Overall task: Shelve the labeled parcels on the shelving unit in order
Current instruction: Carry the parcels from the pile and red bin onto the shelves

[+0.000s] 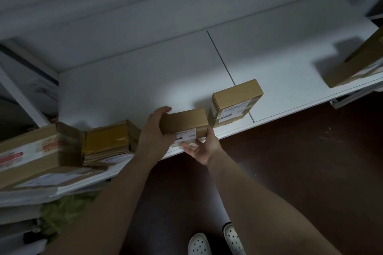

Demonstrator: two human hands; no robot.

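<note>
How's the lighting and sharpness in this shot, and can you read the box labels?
Head view: dim, with a bright patch on the shelf behind the held box; the right box throws a shadow leftward; labels on the held box and upright box are too blurred to read; shelf edges bow from the wide lens.

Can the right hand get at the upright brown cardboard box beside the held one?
Likely yes: only white shelf separates the right hand from the upright brown cardboard box, though it is supporting the held brown parcel.
</note>
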